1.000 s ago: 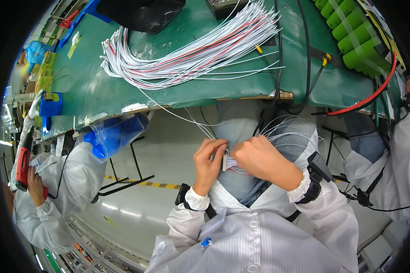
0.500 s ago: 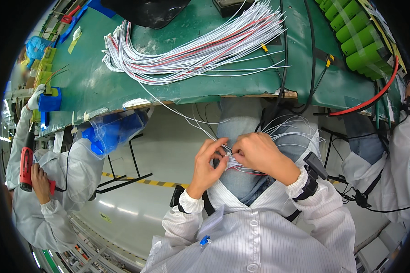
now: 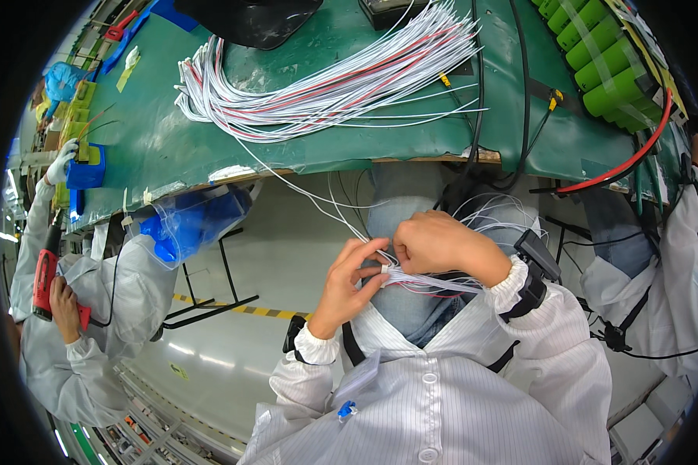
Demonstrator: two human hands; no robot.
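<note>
Above my lap, my left hand pinches a small white connector between thumb and fingers. A bunch of thin white wires, with a red one among them, runs from the connector to the right across my jeans. My right hand is curled closed just right of the connector, its fingertips against the wires; whatever they pinch is hidden. Other white wires reach from my left fingers up to the table. There a large bundle of white, red and black wires lies.
The green-topped table has a worn front edge beyond my knees. Black cables hang over it. Green cylindrical cells and a red cable are at right. At left a co-worker holds a red power screwdriver.
My right hand has risen slightly and turned, uncovering more of the wires below it. The white connector at my left fingertips shows more plainly. The left hand has barely moved.
</note>
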